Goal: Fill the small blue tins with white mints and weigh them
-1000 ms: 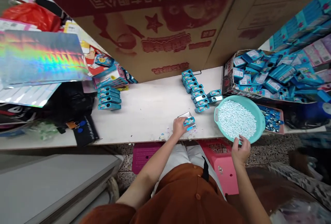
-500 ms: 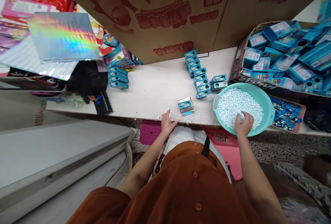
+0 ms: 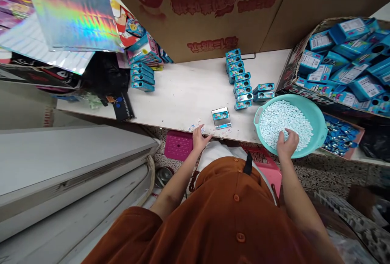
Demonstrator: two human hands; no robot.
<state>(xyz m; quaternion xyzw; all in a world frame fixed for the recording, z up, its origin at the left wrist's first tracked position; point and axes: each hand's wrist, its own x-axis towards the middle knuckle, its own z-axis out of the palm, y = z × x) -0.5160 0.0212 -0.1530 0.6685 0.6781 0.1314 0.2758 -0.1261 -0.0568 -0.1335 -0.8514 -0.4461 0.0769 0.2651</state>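
In the head view, the left hand (image 3: 200, 141) has let go of the blue box (image 3: 219, 115) it was touching a second ago and now waits at the near edge of the table (image 3: 183, 99), thumb and fingers spread, with nothing visible between them. The box sits unaided on the small scale (image 3: 223, 126), its dark round hole showing at the right end; whether anything is inside is too small to tell. Over the same second the right hand (image 3: 287, 145) has gone from the basin's near rim down to the pale pellets (image 3: 283, 113) in the basin (image 3: 319, 124). Its thumb and fingers are curled and somewhat apart at the heap, but whether they pinch any pellets I cannot tell. For the work, this probably means the scale can read the box without a hand's weight on it, while the right hand gathers pellets. Beyond the scale, the row of boxes (image 3: 239, 78) stands with the pair (image 3: 264, 92) just beside it, close to the basin. In the last half second little has altered: both hands hold about the same places and the box remains on the scale.
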